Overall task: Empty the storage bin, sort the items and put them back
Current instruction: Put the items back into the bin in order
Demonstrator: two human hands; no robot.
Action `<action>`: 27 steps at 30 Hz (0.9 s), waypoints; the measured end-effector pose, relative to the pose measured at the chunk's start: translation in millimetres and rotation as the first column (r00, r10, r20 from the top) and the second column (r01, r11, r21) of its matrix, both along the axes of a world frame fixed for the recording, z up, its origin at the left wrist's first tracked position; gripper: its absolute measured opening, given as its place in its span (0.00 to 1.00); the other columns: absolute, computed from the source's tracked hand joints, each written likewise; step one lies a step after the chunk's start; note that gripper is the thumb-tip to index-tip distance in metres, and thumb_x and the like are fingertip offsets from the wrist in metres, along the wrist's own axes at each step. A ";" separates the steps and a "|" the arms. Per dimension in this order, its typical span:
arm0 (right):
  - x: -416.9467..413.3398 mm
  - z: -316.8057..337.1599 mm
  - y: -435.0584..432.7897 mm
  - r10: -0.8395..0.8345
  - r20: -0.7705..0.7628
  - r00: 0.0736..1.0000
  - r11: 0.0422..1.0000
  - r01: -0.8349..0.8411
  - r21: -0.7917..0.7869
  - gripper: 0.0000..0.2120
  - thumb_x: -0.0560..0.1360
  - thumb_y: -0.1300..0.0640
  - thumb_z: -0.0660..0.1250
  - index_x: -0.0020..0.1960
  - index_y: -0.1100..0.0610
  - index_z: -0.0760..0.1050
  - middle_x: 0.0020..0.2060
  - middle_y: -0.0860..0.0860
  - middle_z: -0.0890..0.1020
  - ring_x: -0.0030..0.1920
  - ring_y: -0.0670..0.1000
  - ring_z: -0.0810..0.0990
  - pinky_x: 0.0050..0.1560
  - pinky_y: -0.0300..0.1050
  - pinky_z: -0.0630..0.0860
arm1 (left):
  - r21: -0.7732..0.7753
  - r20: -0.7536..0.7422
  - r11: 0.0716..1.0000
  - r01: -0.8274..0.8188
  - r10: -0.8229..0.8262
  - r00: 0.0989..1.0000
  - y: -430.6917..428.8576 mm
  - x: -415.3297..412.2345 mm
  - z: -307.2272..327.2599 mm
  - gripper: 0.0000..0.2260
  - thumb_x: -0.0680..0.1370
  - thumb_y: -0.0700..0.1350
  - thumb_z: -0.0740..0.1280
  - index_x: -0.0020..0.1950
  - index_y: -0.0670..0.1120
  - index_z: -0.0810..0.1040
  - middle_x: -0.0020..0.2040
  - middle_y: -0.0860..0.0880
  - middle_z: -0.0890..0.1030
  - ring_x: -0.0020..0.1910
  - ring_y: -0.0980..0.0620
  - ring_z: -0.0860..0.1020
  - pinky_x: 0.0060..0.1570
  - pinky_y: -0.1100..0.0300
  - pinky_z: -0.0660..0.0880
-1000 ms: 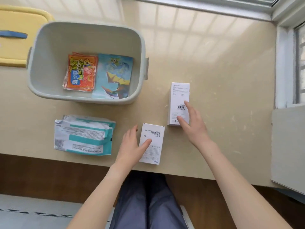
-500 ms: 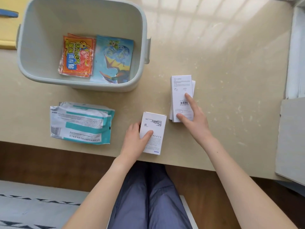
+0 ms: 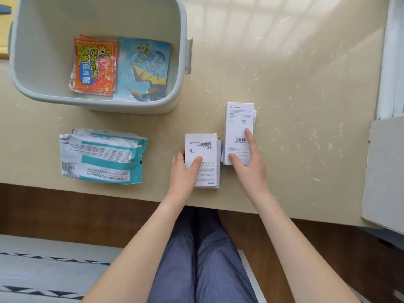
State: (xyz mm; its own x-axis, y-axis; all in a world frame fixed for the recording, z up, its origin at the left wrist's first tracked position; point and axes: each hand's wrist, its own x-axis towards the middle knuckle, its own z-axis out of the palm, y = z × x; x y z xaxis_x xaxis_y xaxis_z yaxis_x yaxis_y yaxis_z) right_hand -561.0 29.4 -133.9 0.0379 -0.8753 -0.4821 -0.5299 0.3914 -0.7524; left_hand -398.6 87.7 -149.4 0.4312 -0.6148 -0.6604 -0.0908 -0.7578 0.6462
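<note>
The storage bin (image 3: pixel 183 22) sits at the far left of the tabletop (image 3: pixel 295 84), and it is not empty: an orange packet stack (image 3: pixel 94 64) and a blue origami pack (image 3: pixel 144 68) lie flat side by side on its floor. Near the tabletop's front edge we have two piles of white boxes. Our left hand (image 3: pixel 182 174) rests on the shorter box pile (image 3: pixel 203 156), thumb flat on top and fingers curled round its left side, a loose hold, not a lift. Our right hand (image 3: pixel 248 162) lies half open on the taller box pile (image 3: pixel 239 125), forefinger stretched along its right edge and thumb pressed on its near end. Under each top box a second edge peeks out at the right, so each pile looks slightly askew.

We judge the step in hand to be squaring up these boxes as one sorted group. To do it well we press lightly from above, push the sides until upper and lower edges meet, and keep the two piles just beside each other without knocking them. The shorter pile is close to the tabletop's near edge, so we nudge away from us rather than toward our lap.

Left of the boxes, well apart, lies a crumpled teal-and-white pouch (image 3: pixel 102 156).
</note>
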 end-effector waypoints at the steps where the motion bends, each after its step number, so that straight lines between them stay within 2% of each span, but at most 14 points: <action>1: 0.6 0.4 0.5 -0.005 -0.001 1.000 1.000 0.005 0.005 0.33 0.77 0.58 0.67 0.76 0.38 0.58 0.65 0.36 0.72 0.59 0.37 0.73 0.52 0.19 0.66 | -0.003 0.012 1.000 0.017 -0.017 1.000 -1.8 -2.9 -0.5 0.15 0.78 0.52 0.66 0.59 0.45 0.72 0.57 0.49 0.72 0.56 0.51 0.74 0.55 0.56 0.72; 6: 0.2 0.1 1.2 -0.033 0.023 0.999 0.999 0.032 0.022 0.33 0.76 0.58 0.68 0.75 0.38 0.60 0.61 0.35 0.74 0.55 0.31 0.74 0.50 0.20 0.68 | -0.013 0.020 0.999 0.046 -0.045 0.999 -4.1 -11.6 -1.8 0.19 0.77 0.53 0.65 0.66 0.50 0.71 0.58 0.50 0.69 0.62 0.52 0.69 0.64 0.51 0.68; 8: 0.6 0.6 1.2 -0.032 0.029 0.999 0.999 0.031 0.024 0.33 0.76 0.58 0.68 0.75 0.37 0.60 0.58 0.30 0.74 0.54 0.29 0.74 0.49 0.20 0.68 | -0.026 0.022 0.998 0.054 -0.054 0.998 -3.4 -9.8 -1.8 0.21 0.76 0.56 0.65 0.67 0.52 0.70 0.59 0.51 0.72 0.63 0.51 0.69 0.64 0.49 0.68; 11: -1.1 2.6 -1.1 -0.034 0.026 0.999 0.999 0.033 0.033 0.33 0.76 0.57 0.69 0.74 0.36 0.61 0.54 0.25 0.71 0.52 0.26 0.73 0.47 0.20 0.67 | -0.058 -0.055 0.998 0.004 -0.007 0.998 -4.5 -3.1 3.6 0.21 0.74 0.57 0.68 0.65 0.54 0.71 0.57 0.55 0.78 0.58 0.54 0.76 0.59 0.49 0.75; 12: -1.9 3.6 -2.0 -0.034 0.031 0.999 0.999 0.033 0.037 0.33 0.76 0.56 0.70 0.74 0.35 0.61 0.55 0.26 0.72 0.53 0.27 0.74 0.49 0.21 0.68 | -0.062 -0.104 0.998 -0.032 0.026 0.994 -5.0 -0.7 6.3 0.20 0.74 0.55 0.70 0.64 0.54 0.72 0.55 0.56 0.80 0.55 0.55 0.79 0.56 0.51 0.77; 14: -3.7 5.7 -4.0 -0.020 0.034 0.999 0.999 0.019 0.043 0.33 0.74 0.52 0.71 0.71 0.29 0.60 0.60 0.36 0.74 0.58 0.35 0.74 0.58 0.32 0.71 | -0.066 -0.183 0.994 -0.090 0.077 0.980 -6.0 4.0 10.4 0.19 0.74 0.51 0.72 0.63 0.53 0.72 0.54 0.55 0.82 0.52 0.55 0.81 0.53 0.54 0.78; 16: -5.2 7.9 -5.1 -0.008 0.056 0.998 0.998 0.005 0.061 0.34 0.73 0.52 0.72 0.69 0.27 0.60 0.62 0.46 0.72 0.58 0.31 0.71 0.59 0.36 0.70 | -0.070 -0.236 0.989 -0.128 0.108 0.966 -7.2 7.4 13.5 0.19 0.74 0.48 0.73 0.62 0.52 0.72 0.53 0.52 0.82 0.50 0.54 0.82 0.48 0.59 0.79; 18: -5.4 10.4 -5.6 -0.004 0.103 0.995 0.998 -0.002 0.058 0.34 0.73 0.53 0.72 0.69 0.28 0.62 0.63 0.47 0.71 0.60 0.32 0.70 0.63 0.40 0.71 | -0.067 -0.272 0.986 -0.153 0.129 0.953 -8.5 8.9 17.4 0.19 0.73 0.46 0.74 0.60 0.52 0.71 0.52 0.50 0.81 0.45 0.58 0.82 0.41 0.64 0.78; 20: -5.2 15.5 -6.1 -0.001 0.142 0.990 0.999 -0.005 0.042 0.34 0.72 0.53 0.73 0.69 0.29 0.64 0.64 0.44 0.73 0.65 0.44 0.73 0.65 0.51 0.73 | -0.059 -0.286 0.985 -0.163 0.139 0.948 -9.7 10.4 24.1 0.20 0.72 0.46 0.75 0.60 0.52 0.71 0.52 0.50 0.82 0.43 0.59 0.82 0.38 0.64 0.78; 21: -5.7 19.9 -6.6 -0.007 0.171 0.985 0.999 0.000 0.040 0.33 0.72 0.54 0.73 0.69 0.30 0.64 0.64 0.42 0.74 0.65 0.47 0.74 0.64 0.52 0.74 | -0.058 -0.297 0.984 -0.171 0.146 0.944 -10.5 11.1 29.4 0.20 0.72 0.46 0.75 0.60 0.51 0.71 0.52 0.49 0.82 0.44 0.57 0.83 0.39 0.63 0.79; 24: -7.4 46.2 -10.4 -0.053 0.276 0.960 0.999 0.047 0.025 0.32 0.74 0.60 0.72 0.71 0.38 0.66 0.64 0.37 0.75 0.61 0.40 0.77 0.57 0.40 0.77 | -0.070 -0.340 0.976 -0.206 0.171 0.925 -13.3 14.4 54.4 0.21 0.72 0.45 0.75 0.62 0.48 0.71 0.52 0.47 0.83 0.46 0.50 0.84 0.42 0.57 0.81; 27: -6.7 89.0 -13.4 -0.060 0.349 0.935 0.998 0.066 -0.006 0.31 0.75 0.61 0.72 0.72 0.42 0.66 0.65 0.36 0.73 0.60 0.37 0.77 0.50 0.30 0.75 | -0.096 -0.386 0.960 -0.262 0.207 0.899 -15.8 22.6 95.3 0.21 0.72 0.45 0.75 0.61 0.48 0.72 0.52 0.46 0.84 0.47 0.47 0.84 0.44 0.53 0.81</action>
